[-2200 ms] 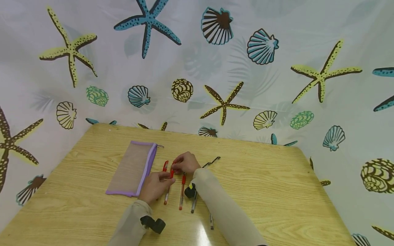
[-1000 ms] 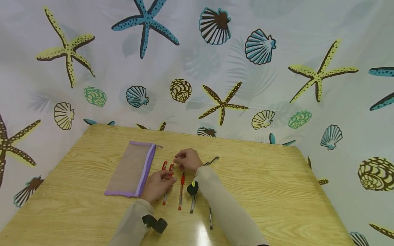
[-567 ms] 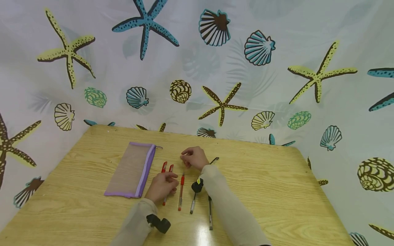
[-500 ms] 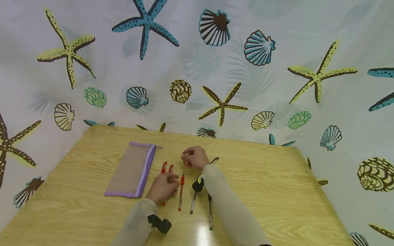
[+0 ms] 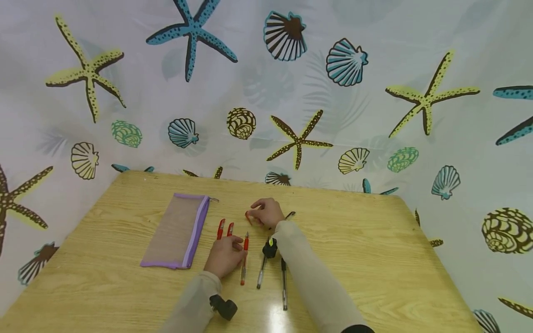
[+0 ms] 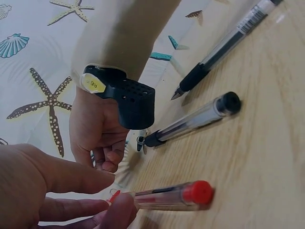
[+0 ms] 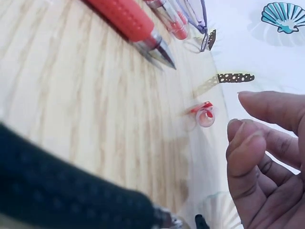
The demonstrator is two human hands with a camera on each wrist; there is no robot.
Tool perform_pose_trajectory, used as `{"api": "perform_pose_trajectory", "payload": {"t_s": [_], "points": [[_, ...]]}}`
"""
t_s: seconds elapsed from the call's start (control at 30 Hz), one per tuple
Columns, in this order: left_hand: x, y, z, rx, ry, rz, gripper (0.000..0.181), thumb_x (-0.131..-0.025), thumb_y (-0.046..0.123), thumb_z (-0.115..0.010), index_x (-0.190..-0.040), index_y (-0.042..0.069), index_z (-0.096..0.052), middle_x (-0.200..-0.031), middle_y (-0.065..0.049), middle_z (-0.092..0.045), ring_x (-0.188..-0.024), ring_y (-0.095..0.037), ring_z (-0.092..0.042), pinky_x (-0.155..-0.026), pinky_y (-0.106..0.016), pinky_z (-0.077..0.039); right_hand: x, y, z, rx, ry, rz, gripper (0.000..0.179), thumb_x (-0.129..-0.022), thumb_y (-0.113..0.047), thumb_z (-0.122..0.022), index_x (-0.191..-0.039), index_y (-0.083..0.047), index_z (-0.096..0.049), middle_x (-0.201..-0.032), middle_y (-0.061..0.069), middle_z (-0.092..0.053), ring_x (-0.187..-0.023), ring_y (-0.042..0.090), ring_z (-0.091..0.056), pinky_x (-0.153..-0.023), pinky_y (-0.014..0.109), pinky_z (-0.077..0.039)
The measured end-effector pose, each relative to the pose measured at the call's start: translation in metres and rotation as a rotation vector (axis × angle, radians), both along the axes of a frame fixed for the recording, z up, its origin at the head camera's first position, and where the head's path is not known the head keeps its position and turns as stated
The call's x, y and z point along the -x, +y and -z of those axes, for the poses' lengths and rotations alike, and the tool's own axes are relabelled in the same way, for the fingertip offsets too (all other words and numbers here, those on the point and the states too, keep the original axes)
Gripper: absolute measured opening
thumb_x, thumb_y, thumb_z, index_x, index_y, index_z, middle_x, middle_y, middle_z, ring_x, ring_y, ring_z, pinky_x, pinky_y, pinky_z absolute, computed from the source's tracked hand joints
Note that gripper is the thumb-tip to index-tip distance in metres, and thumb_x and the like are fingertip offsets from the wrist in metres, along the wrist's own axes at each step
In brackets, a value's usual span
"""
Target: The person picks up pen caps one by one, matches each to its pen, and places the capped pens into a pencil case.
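My left hand (image 5: 225, 255) is beside an uncapped red gel pen (image 5: 243, 266), fingers loosely bent at its red grip; in the left wrist view one finger hides part of that pen (image 6: 167, 196). No firm hold shows. My right hand (image 5: 268, 213) hovers farther back. In the right wrist view, its fingers (image 7: 245, 160) are loosely bent around nothing, and a small red pen cap (image 7: 205, 114) lies on the table beyond them. Two red pens with caps, one (image 5: 221, 228) left of the other (image 5: 230, 229), lie partly under my left hand.
Right of the red pen lie two uncapped black pens, one (image 5: 261, 275) partly behind the right wrist's camera and another (image 5: 284, 286) beside the sleeve. A black cap (image 5: 291, 215) shows behind the right hand. A purple-edged mesh pouch (image 5: 172, 231) lies flat on the left.
Both hands have drawn apart from a red pen they held together, which now lies on the table. The right hand has shifted right, the left hand right to the uncapped red pen.
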State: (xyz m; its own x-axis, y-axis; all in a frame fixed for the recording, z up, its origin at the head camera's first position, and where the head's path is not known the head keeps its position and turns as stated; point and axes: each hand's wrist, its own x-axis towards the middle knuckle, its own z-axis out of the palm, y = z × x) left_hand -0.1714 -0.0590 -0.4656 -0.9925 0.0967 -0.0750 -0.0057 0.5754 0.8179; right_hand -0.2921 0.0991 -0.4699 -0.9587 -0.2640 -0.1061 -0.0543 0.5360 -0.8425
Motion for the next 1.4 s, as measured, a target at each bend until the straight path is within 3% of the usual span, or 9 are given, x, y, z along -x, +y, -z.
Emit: {"api": "perform_pose_trajectory", "payload": {"t_s": [0.2, 0.3, 0.67, 0.8, 0.93, 1.1, 1.4], "points": [[0.000, 0.005, 0.001, 0.000, -0.051, -0.019, 0.035, -0.084, 0.009, -0.072, -0.114, -0.007, -0.064, -0.092, -0.010, -0.068, -0.059, -0.009, -0.062, -0.061, -0.028, -0.052, 0.005, 0.000, 0.002, -0.040, -0.010, -0.001, 0.029, -0.092, -0.021, -0.066, -0.116, -0.004, -0.066, -0.058, 0.008, -0.061, -0.043, 0.013, -0.050, -0.043, 0.026, -0.041], [0.000, 0.007, 0.003, 0.017, -0.044, -0.017, 0.035, -0.083, 0.009, -0.073, -0.113, -0.007, -0.065, -0.092, -0.011, -0.068, -0.059, -0.009, -0.062, -0.061, -0.028, -0.053, 0.005, -0.001, 0.002, -0.044, -0.025, 0.000, 0.029, -0.092, -0.020, -0.066, -0.116, -0.004, -0.065, -0.056, 0.007, -0.059, -0.042, 0.014, -0.048, -0.042, 0.026, -0.038], [0.003, 0.013, 0.008, 0.173, 0.060, -0.022, 0.030, -0.077, 0.014, -0.079, -0.100, -0.004, -0.070, -0.082, -0.003, -0.065, -0.074, -0.014, -0.060, -0.073, -0.036, -0.052, 0.009, -0.003, 0.003, -0.074, -0.056, 0.020, 0.023, -0.090, -0.018, -0.069, -0.107, -0.004, -0.065, -0.058, 0.005, -0.061, -0.043, 0.013, -0.051, -0.042, 0.025, -0.038], [0.002, 0.014, 0.010, 0.226, 0.129, -0.020, 0.025, -0.074, 0.014, -0.081, -0.090, -0.001, -0.069, -0.074, 0.001, -0.060, -0.071, -0.014, -0.055, -0.069, -0.034, -0.049, 0.008, -0.003, 0.003, -0.090, -0.045, 0.020, 0.019, -0.089, -0.016, -0.069, -0.104, -0.003, -0.067, -0.060, 0.005, -0.063, -0.044, 0.013, -0.053, -0.043, 0.025, -0.041], [0.002, 0.015, 0.010, 0.250, 0.146, -0.031, 0.021, -0.073, 0.012, -0.080, -0.087, 0.001, -0.069, -0.068, 0.004, -0.057, -0.067, -0.012, -0.053, -0.062, -0.030, -0.047, 0.008, -0.004, 0.002, -0.089, -0.049, 0.022, 0.016, -0.089, -0.012, -0.069, -0.101, -0.002, -0.068, -0.061, 0.006, -0.064, -0.045, 0.013, -0.056, -0.044, 0.026, -0.047], [0.001, 0.017, 0.008, 0.256, 0.121, -0.040, 0.020, -0.073, 0.010, -0.077, -0.089, 0.000, -0.070, -0.068, 0.003, -0.060, -0.065, -0.014, -0.055, -0.061, -0.032, -0.048, 0.008, -0.005, 0.002, -0.070, -0.077, 0.024, 0.010, -0.087, -0.008, -0.069, -0.094, -0.001, -0.067, -0.059, 0.009, -0.065, -0.043, 0.014, -0.059, -0.045, 0.030, -0.053], [0.001, 0.020, 0.007, 0.271, 0.085, -0.041, 0.026, -0.072, 0.010, -0.076, -0.094, -0.002, -0.070, -0.072, 0.001, -0.069, -0.074, -0.021, -0.064, -0.075, -0.044, -0.052, 0.004, -0.002, 0.000, -0.051, -0.088, 0.022, 0.009, -0.086, -0.007, -0.070, -0.088, -0.002, -0.063, -0.060, 0.008, -0.063, -0.045, 0.014, -0.059, -0.048, 0.029, -0.053]]}}
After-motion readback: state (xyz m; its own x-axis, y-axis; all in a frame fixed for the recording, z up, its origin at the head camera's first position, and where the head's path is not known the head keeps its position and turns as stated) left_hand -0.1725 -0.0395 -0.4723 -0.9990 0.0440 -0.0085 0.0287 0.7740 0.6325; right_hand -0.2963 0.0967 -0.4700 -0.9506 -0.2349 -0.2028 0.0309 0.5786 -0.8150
